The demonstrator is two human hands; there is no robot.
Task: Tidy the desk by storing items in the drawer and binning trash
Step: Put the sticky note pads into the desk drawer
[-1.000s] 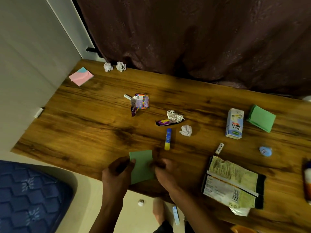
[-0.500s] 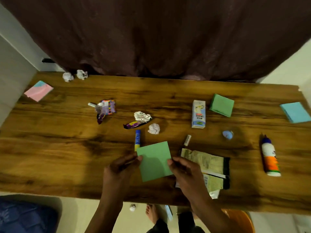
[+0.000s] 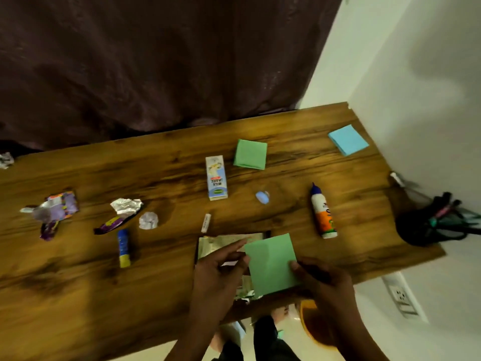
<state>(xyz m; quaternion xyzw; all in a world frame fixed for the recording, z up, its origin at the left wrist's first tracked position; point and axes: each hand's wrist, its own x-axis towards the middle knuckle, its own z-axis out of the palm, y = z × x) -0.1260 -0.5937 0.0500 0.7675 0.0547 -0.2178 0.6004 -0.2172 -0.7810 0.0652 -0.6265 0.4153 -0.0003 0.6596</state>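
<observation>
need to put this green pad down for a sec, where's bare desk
Bare wood lies at the near left, left of the blue glue stick, and along the far edge by the curtain, left of the milkshake carton. The middle is crowded with the wrappers, white glue bottle and flattened packet.

Both your forearms reach up from the bottom edge of the view, angled inward so your hands sit close together. Your left hand [image 3: 218, 272] shows its back to the camera, fingers loosely curled, the forefinger stretched forward and to the right. Your right hand [image 3: 322, 280] lies just beside it, also back up, its thumb and fingertips pinched together on the left side. Both wrists are bare and held nearly straight.
</observation>
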